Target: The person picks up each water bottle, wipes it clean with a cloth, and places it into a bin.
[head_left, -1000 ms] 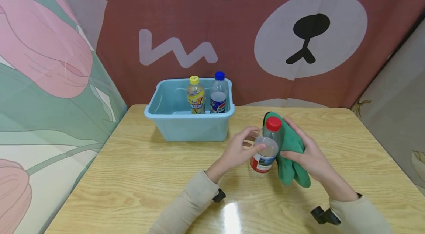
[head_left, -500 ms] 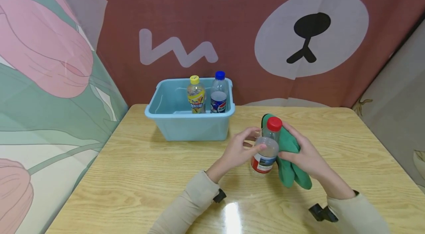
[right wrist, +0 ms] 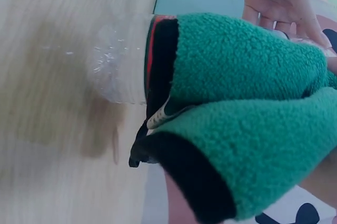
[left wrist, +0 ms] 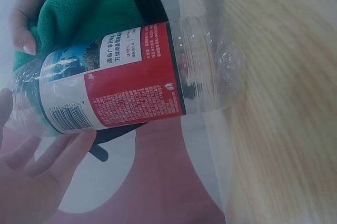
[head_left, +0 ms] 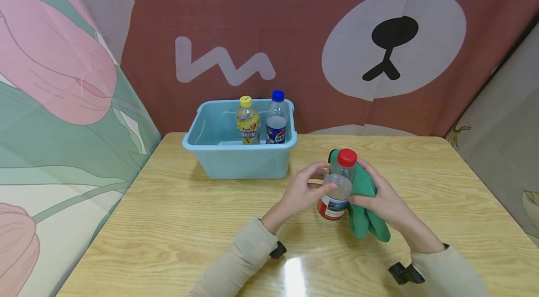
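Observation:
A clear plastic bottle (head_left: 335, 194) with a red cap and a red, white and blue label is held close over the table, its cap end up. My left hand (head_left: 304, 188) grips its upper side, thumb in front. Bunched in my right hand (head_left: 386, 199) is a green fleecy cloth (head_left: 364, 182) with a black border, lying against the bottle's right and far side. In the right wrist view the folded cloth (right wrist: 242, 66) covers most of the bottle, leaving its clear base (right wrist: 121, 58) exposed. The label (left wrist: 113, 79) faces the left wrist camera.
A light blue plastic bin (head_left: 248, 162) stands at the back left of the wooden table (head_left: 177, 231). Inside it are a bottle with a yellow cap (head_left: 248, 125) and a bottle with a blue cap (head_left: 276, 124). A printed curtain (head_left: 294, 44) hangs behind.
My right hand and the cloth have shifted a little left and down along the bottle. My left hand and the bottle have stayed almost in place.

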{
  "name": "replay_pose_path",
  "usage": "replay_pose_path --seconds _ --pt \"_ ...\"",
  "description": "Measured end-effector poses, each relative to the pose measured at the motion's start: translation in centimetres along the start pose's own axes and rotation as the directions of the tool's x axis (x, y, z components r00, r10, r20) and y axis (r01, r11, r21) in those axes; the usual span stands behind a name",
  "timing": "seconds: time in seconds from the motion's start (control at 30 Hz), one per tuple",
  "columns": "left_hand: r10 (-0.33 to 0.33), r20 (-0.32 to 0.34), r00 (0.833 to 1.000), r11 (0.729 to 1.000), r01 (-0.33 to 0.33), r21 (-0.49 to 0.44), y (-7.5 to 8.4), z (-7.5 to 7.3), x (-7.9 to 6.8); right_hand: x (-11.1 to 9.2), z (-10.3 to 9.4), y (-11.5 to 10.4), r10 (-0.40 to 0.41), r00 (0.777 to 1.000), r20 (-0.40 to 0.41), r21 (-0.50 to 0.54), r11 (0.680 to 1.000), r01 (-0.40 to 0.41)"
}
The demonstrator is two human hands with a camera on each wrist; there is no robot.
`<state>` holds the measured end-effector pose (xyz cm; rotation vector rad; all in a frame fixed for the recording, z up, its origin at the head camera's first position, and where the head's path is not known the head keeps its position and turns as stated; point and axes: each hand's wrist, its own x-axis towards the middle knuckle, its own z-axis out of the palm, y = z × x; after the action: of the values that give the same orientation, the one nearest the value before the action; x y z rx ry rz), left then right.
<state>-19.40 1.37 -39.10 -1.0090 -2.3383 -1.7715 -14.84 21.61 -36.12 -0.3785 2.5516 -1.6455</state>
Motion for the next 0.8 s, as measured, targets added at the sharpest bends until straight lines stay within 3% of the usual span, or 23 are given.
replay_pose_path --seconds 0.37,0.63,0.8 --pt "-0.013 0.031 0.999 0.997 0.015 -0.07 0.4 -0.6 -0.3 0.0 0.9 1.8 0.038 0.999 0.016 0.071 0.997 -0.039" --pt "-0.017 0.06 0.998 0.996 0.022 -0.091 2.5 -1.3 -0.7 0.1 1.9 3.0 0.015 1.0 0.012 0.098 0.995 -0.016" --pt "-0.002 0.039 0.999 0.995 0.006 -0.102 0.9 -0.6 -0.5 0.1 2.3 3.6 -0.015 1.0 -0.007 0.106 0.994 0.015"
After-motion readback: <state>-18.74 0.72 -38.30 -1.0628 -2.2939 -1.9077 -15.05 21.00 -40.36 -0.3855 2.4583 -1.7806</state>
